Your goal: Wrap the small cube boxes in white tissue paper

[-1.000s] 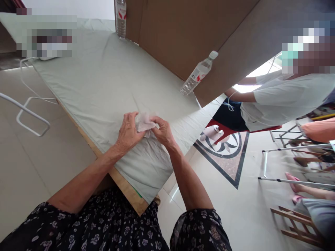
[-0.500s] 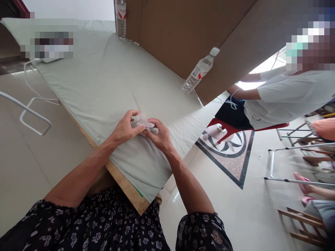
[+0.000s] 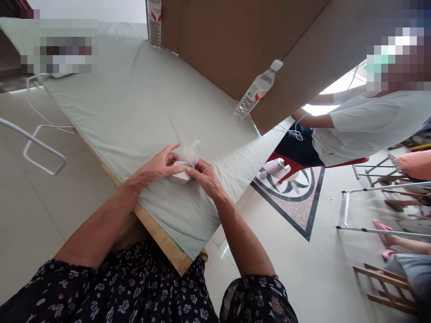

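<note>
Close to the near corner of the cloth-covered table, both hands meet around a crumpled, translucent white sheet (image 3: 190, 155), thin like plastic or tissue. Below it a small pale box-like piece (image 3: 182, 177) shows between the hands. Whether the sheet wraps this piece I cannot tell. My left hand (image 3: 160, 163) grips from the left side, thumb and fingers curved around it. From the right, my right hand (image 3: 206, 176) pinches it with thumb and fingertips. The fingers partly hide the thing they hold.
A brown cardboard panel (image 3: 229, 40) stands across the table (image 3: 111, 103). One water bottle (image 3: 257, 89) leans before it, another (image 3: 155, 24) stands at its left edge. A person in a white shirt (image 3: 363, 128) sits right. White metal tubing (image 3: 43, 152) rises at left.
The thin sheet has spread out more above my fingers, and the pale box-like piece shows more clearly beneath. My hands have shifted slightly around it. The camera view has moved a little.
</note>
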### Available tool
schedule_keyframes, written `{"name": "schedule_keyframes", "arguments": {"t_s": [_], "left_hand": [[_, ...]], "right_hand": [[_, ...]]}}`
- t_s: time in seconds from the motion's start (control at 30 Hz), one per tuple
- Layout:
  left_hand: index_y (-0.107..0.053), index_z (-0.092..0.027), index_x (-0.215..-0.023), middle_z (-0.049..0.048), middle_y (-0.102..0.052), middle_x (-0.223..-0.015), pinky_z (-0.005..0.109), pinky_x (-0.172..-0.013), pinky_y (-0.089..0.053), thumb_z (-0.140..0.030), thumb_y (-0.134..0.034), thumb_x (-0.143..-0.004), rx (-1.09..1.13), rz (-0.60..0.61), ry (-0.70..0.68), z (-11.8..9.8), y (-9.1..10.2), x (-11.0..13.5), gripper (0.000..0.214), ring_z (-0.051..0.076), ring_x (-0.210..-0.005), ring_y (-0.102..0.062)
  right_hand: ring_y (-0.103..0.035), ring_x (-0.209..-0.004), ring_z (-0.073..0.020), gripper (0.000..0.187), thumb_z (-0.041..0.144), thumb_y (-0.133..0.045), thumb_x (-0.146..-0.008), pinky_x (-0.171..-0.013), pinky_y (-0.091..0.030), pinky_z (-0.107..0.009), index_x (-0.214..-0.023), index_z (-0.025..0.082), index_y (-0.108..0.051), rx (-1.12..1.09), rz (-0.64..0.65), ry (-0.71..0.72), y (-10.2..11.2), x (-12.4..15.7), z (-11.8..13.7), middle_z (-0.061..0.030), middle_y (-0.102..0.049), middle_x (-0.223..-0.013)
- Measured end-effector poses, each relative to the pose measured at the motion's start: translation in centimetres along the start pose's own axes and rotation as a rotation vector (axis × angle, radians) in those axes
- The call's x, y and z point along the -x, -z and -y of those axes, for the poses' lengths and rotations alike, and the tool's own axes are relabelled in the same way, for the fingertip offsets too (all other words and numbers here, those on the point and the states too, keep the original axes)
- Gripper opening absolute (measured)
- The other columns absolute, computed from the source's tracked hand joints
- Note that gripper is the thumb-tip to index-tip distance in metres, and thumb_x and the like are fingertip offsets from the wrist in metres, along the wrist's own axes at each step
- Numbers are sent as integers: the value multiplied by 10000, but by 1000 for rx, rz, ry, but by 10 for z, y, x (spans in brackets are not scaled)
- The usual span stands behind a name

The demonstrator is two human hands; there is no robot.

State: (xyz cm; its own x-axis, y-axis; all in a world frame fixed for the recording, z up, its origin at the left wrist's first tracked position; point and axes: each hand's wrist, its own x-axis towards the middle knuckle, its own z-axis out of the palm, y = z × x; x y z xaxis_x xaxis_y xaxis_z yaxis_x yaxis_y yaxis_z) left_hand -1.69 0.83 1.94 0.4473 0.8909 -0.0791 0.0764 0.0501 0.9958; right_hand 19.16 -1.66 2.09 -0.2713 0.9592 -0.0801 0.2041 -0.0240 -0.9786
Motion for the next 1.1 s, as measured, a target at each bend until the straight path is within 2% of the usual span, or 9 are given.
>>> {"name": "schedule_keyframes", "arguments": {"t_s": [0.17, 0.3, 0.43, 0.57, 0.67, 0.77, 0.87, 1.0, 1.1], "left_hand": [[-196, -147, -1650, 221, -584, -1415, 457, -1050, -516, -396, -858, -721, 150, 78, -34, 6, 6, 9, 1168, 350, -1306, -604], [-267, -203, -1636, 188, -580, -1395, 457, -1050, -507, -348, -872, -727, 194, 63, -63, 14, 8, 10, 1102, 318, -1267, -616], [-277, -195, -1633, 188, -606, -1384, 450, -1034, -510, -352, -861, -743, 186, 48, -53, 11, 7, 8, 1076, 309, -1242, -626], [-246, -161, -1642, 187, -650, -1352, 442, -1023, -507, -400, -816, -781, 153, 21, -10, 4, 5, 7, 1060, 301, -1215, -639], [-217, -147, -1651, 174, -676, -1318, 426, -993, -512, -431, -782, -804, 116, 18, 35, -3, 5, 4, 1058, 288, -1156, -664], [-169, -111, -1658, 189, -667, -1334, 409, -992, -509, -420, -799, -772, 119, 16, 62, -9, 4, 0, 1130, 300, -1190, -655], [-154, -105, -1657, 191, -675, -1318, 398, -972, -516, -380, -812, -739, 175, 24, 87, -8, 0, -2, 1162, 302, -1190, -659], [-208, -108, -1639, 154, -705, -1231, 350, -888, -533, -363, -826, -719, 253, -54, 121, -2, -7, -3, 1137, 256, -1058, -697], [-245, -120, -1629, 132, -704, -1215, 316, -844, -533, -364, -838, -706, 293, -110, 107, 1, -10, -2, 1124, 227, -1011, -701]], "right_hand": [[-629, -874, -202, 489, 675, -697, -837, -741, -499, -304, -1007, 216, -711, 4, -32, 27, 0, -1, -6, -27, -707, -886], [-609, -844, -186, 454, 649, -675, -857, -745, -478, -297, -992, 217, -704, 30, -39, 53, -1, 0, -8, -17, -687, -873], [-574, -789, -169, 428, 624, -650, -883, -711, -458, -298, -993, 214, -709, 119, -84, 86, 0, 5, -6, -21, -676, -877], [-572, -780, -167, 548, 602, -794, -756, -704, -465, -303, -1142, 229, -685, 159, -69, 100, 2, 6, -4, -23, -696, -951], [-609, -797, -173, 528, 583, -814, -734, -712, -483, -305, -1100, 226, -679, 35, -41, 38, 3, 2, -4, -17, -703, -924], [-665, -861, -191, 494, 567, -830, -729, -750, -519, -318, -1048, 220, -681, -134, 16, -22, 3, -3, -2, -26, -722, -951], [-686, -853, -192, 487, 539, -850, -722, -747, -527, -317, -1041, 211, -685, -177, 23, -47, 2, -4, 1, -31, -733, -945], [-702, -851, -204, 525, 578, -831, -736, -744, -546, -331, -1073, 213, -661, -110, -20, -33, -1, -5, 1, -43, -751, -950], [-704, -959, -234, 636, 597, -809, -752, -809, -570, -375, -1220, 212, -618, 40, -150, 23, -4, -2, -4, -91, -745, -1112]]}}
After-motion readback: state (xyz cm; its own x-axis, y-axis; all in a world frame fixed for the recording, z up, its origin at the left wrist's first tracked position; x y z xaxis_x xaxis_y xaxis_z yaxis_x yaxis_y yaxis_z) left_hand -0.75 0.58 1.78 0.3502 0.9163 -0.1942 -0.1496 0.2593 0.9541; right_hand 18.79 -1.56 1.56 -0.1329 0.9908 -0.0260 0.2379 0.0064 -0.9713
